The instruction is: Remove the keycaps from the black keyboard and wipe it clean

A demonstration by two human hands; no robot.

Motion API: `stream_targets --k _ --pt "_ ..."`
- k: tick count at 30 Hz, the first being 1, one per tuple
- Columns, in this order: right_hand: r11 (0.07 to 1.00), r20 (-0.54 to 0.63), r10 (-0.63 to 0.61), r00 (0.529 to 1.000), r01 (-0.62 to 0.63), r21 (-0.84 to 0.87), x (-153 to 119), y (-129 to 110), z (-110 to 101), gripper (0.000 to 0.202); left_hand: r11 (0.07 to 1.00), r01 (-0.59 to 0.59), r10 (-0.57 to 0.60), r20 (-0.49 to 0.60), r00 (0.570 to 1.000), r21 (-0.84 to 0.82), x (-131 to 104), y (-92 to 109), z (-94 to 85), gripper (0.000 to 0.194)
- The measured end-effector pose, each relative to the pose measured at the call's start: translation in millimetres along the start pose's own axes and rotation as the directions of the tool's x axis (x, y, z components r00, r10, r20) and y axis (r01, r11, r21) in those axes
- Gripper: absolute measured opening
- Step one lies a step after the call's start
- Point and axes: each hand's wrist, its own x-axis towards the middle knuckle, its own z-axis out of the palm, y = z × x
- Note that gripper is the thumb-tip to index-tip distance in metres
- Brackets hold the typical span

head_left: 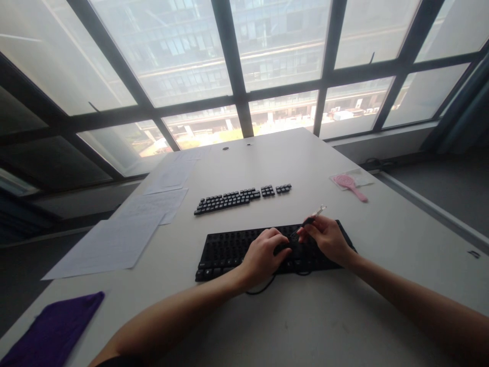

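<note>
A black keyboard (225,250) lies on the white table, most of its keycaps off; some caps remain along its near left edge. My left hand (267,252) rests over the keyboard's middle, fingers curled with the thumb near the fingertips; whatever is between them is too small to make out. Just right of it, my right hand (323,235) is closed on a small tool (308,221) with a dark part and a pale end, its thin wire tip pointing down at the keys. Beyond the keyboard, removed keycaps (225,200) stand in rows, in separate groups.
Paper sheets (110,244) cover the table's left side. A purple cloth (53,331) lies at the near left. On the right, a pink fan-shaped item (346,181) rests on clear plastic. A black cable (263,290) loops at the keyboard's near edge. Windows stand behind the table.
</note>
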Motion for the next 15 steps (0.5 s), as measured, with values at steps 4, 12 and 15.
stream_targets --k 4,12,15 --pt "1.0 -0.103 -0.026 0.994 0.024 -0.018 3 -4 -1 0.03 0.997 -0.045 0.043 -0.027 0.999 -0.061 0 4 -6.4 0.013" --pt "1.0 0.003 -0.002 1.0 0.002 -0.004 2 0 1 0.029 0.968 0.005 0.036 -0.159 0.987 0.25 51 -46 -68.6 0.014" --pt "1.0 0.021 -0.002 1.0 0.002 0.003 2 3 2 0.028 0.929 0.054 -0.013 -0.115 0.993 0.365 74 -86 -73.8 0.009"
